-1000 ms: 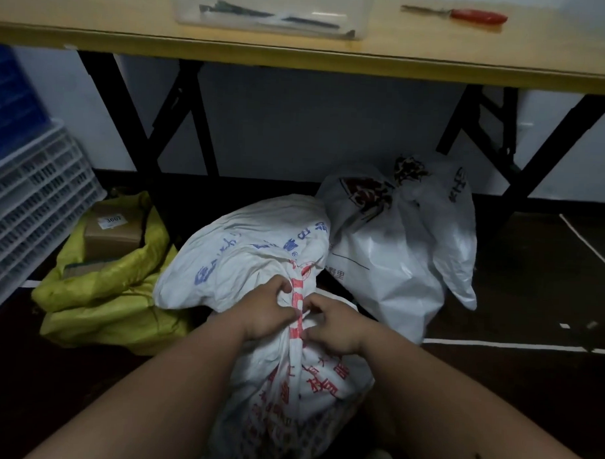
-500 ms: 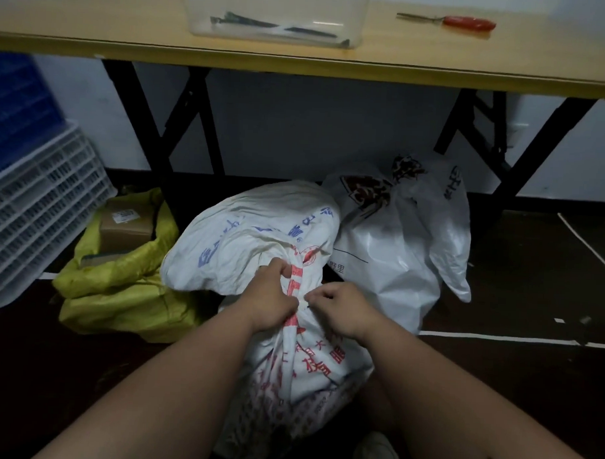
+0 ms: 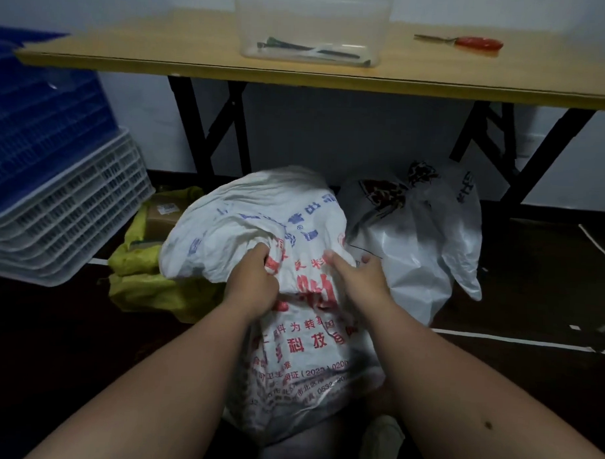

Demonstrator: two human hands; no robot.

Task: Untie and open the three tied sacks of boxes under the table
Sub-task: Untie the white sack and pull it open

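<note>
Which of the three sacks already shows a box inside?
The yellow sack on the left: a brown cardboard box shows in its mouth. The printed white sack and the plain white sack show none.

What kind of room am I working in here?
Probably a storeroom or packing area: stacked plastic crates against the wall, a folding table with a screwdriver, and sacks on the floor, one holding a cardboard box.

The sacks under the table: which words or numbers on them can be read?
Front white sack, red print: "科技", then "(2022) 020", cut off by a fold.
Same sack, lowest lines: "0532"; the rest is too creased to read.
Same sack, blue print on top: upside down, blurred.
Back white sack: dark logo, unreadable.
Box label in yellow sack: too small.
</note>
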